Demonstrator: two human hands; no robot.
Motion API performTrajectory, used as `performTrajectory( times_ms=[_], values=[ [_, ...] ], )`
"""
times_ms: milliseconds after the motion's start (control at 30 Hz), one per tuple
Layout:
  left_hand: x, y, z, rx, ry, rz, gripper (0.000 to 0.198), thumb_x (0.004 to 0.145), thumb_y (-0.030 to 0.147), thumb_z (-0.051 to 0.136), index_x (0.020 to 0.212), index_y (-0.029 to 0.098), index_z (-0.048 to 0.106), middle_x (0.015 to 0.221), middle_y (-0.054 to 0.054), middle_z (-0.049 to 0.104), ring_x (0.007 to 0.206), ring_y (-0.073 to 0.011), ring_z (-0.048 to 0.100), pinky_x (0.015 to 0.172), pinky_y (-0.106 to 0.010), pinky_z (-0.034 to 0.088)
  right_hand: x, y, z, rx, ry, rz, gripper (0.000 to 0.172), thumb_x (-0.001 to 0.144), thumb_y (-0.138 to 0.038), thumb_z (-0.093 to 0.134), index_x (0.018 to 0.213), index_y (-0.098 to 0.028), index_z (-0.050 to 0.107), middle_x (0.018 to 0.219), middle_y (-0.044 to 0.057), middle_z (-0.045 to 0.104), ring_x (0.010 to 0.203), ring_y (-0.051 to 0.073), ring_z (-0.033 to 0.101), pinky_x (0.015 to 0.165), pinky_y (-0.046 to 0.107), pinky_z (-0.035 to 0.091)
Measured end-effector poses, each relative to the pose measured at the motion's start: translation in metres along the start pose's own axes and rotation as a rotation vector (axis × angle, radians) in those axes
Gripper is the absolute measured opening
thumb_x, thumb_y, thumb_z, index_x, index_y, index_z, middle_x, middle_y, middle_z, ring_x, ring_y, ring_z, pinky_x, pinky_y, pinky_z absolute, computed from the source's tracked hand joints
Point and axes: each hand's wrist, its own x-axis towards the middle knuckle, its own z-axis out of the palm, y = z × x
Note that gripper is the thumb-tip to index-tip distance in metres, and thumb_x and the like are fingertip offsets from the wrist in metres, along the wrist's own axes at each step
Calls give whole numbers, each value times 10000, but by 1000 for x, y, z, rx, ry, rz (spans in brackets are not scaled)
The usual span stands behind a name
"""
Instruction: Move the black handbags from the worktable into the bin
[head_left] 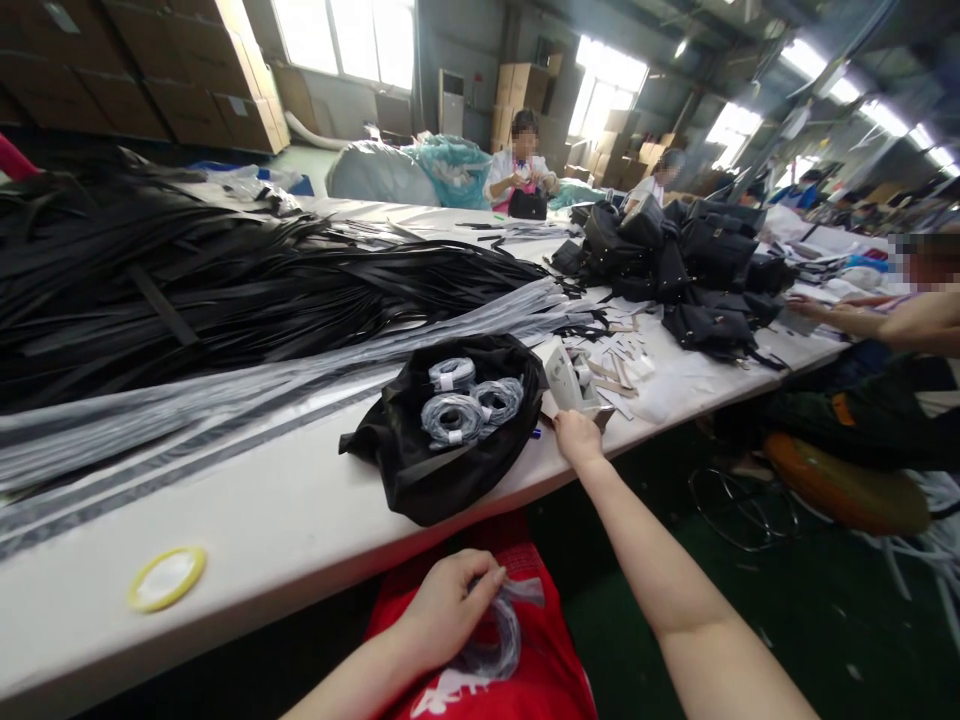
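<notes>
My left hand (457, 605) is closed on a coil of clear-wrapped grey strip (504, 640) above my red apron (551, 640), with a loose end of the strip sticking out past the thumb. Reaching forward, my right hand (577, 437) is at the near side of a small white box (561, 375) on the table edge. Its fingers are bent and partly hidden, so what they hold cannot be made out. Left of that hand lies a black bag (420, 490), its mouth wide, with several wrapped coils (454, 420) inside. A blue pen-like piece (535, 433) lies between bag and hand.
A yellow tape ring (166, 580) lies on the white table (300, 560). Long black strips (262, 300) and clear-wrapped strips (225, 400) cover its far left. Black handbags (697, 260) are piled at right. Co-workers (523, 175) sit around; a stool (847, 485) stands right.
</notes>
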Motion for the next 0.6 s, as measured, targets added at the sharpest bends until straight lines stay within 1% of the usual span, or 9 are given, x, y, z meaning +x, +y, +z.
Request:
performTrajectory(
  times_ms=[100,200,267,367,433,500,533,567,600],
  values=[
    [-2,-2,-1,8,6,25,361,934,414,420,735,181,612,785,-19,640,773,-164,576,717,-258,408,-1,-8,1,-52,-3,-9,265,954,-124,415,1019,-92,671,1044,204,634,1025,259,610,910,370,424],
    [-6,-4,-4,15,13,45,367,932,418,418,733,179,612,774,-16,632,772,-164,568,707,-257,408,4,-20,-3,-105,-16,15,291,949,-101,382,1020,-109,664,1030,194,656,1023,258,620,915,373,432],
    [-8,-5,-7,-8,5,42,371,928,433,424,746,175,619,778,-19,631,773,-167,569,702,-257,415,7,-27,-10,-129,-3,47,311,958,-109,356,1026,-114,660,1000,192,672,986,262,638,880,373,448],
    [-13,-6,-13,-110,-49,7,403,922,480,423,785,165,635,760,-24,628,724,-164,565,653,-256,427,-1,-30,-30,-155,52,115,360,974,-115,290,1128,-70,612,994,229,669,956,276,654,827,376,459],
    [-14,-8,-16,-224,-108,-51,433,911,520,426,853,155,651,759,-31,637,656,-154,562,607,-257,435,-19,-28,-44,-176,105,166,381,988,-148,268,1191,-34,569,1007,257,658,964,294,651,809,379,452],
    [-13,-14,-17,-361,-156,-131,474,883,567,451,937,142,656,756,-40,652,587,-144,564,564,-259,443,-48,-25,-56,-159,170,167,380,1002,-244,307,1188,-61,583,981,229,670,935,291,650,781,360,444],
    [-12,-18,-17,-420,-171,-171,502,861,593,473,965,137,655,744,-43,656,561,-143,567,545,-259,445,-67,-24,-61,-103,185,121,380,1000,-310,341,1158,-94,611,930,188,684,885,271,652,753,337,442],
    [-12,-21,-18,-465,-178,-204,531,835,621,498,977,134,654,725,-43,656,542,-144,569,526,-257,445,-88,-25,-66,8,179,23,382,987,-370,380,1105,-123,646,850,140,693,806,240,649,710,306,436],
    [-11,-24,-18,-496,-181,-228,556,807,647,522,977,133,653,703,-39,653,531,-146,573,510,-255,444,-111,-26,-72,157,119,-118,381,969,-410,417,1039,-140,676,759,94,685,714,202,632,661,275,426]
  ],
)
